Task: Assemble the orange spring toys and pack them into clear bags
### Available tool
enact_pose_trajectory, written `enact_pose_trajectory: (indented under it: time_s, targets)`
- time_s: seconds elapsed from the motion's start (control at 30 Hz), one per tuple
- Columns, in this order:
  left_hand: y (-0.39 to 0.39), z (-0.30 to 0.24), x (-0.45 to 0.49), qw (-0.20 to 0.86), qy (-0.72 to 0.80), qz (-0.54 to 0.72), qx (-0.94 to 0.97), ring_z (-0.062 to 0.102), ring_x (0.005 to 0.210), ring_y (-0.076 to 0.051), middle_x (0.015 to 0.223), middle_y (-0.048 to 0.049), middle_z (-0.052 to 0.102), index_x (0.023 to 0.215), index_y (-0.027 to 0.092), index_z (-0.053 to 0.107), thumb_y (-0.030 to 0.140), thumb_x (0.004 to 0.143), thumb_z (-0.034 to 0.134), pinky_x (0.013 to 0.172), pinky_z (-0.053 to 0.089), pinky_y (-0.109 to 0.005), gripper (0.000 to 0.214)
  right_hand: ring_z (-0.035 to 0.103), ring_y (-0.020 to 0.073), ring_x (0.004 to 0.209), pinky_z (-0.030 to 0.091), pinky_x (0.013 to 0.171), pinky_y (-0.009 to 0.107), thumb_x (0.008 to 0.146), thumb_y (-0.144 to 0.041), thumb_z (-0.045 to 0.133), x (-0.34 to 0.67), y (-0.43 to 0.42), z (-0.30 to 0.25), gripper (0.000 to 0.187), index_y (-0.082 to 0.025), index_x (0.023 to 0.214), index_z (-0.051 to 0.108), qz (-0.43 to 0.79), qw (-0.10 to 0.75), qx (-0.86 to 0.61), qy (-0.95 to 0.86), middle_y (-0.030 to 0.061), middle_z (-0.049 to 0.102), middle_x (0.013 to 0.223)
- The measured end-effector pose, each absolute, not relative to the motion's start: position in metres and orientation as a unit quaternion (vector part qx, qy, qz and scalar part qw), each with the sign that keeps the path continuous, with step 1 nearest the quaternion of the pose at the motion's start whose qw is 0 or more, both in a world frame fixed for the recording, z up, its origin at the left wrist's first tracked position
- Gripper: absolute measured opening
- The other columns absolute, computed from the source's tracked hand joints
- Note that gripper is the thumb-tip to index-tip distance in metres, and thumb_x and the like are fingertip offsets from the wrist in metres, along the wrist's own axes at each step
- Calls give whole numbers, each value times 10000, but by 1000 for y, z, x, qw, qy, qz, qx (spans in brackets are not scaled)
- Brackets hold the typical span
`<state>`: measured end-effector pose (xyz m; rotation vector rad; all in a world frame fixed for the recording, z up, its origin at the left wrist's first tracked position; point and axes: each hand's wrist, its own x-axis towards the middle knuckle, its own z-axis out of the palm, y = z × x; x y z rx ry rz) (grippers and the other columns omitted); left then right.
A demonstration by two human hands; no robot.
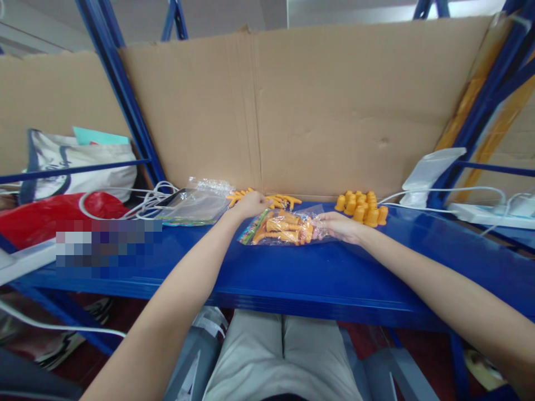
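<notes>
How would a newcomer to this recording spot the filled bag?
Find the blue table, then the person's right hand over it. The filled bag lies at that hand. Unlike the flat bags farther left, it bulges with orange parts.

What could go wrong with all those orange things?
The right hand grips the bag at one end, so pieces inside might spill if that end is open; I can't tell.

The orange cups stand close beside that hand, so a bump could topple some.

The left hand is among small loose pieces, which might scatter.
</notes>
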<state>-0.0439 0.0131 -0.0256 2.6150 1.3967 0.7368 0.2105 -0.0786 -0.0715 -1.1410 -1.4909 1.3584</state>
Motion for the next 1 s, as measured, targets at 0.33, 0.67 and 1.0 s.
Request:
enact_pose_trajectory:
  time_s: [0.33,0.67,1.0]
  targets:
    - [-6,-25,-39,212,430,143,866,431,406,-113,396,-11,472,436,198,442,446,852,466,488,377,-268,485,551,109,540,446,554,240,789,-416,639,218,-83,-58,274,-180,675,558,530,418,-434,-596,21,625,594]
    - [11,-37,-33,96,372,264,885,618,929,-215,953,-71,697,824,172,656,308,765,564,855,440,-306,174,554,129,629,429,601,260,685,-425,733,216,-97,-44,255,-180,713,669,447,373,-435,-687,48,670,729]
    - [7,-39,-30,163,367,184,897,585,1103,-245,1209,-85,650,1043,193,656,459,746,629,939,412,-306,400,584,199,765,445,674,318,677,-324,702,236,-82,-48,113,-217,651,677,305,415,-505,-692,38,679,744]
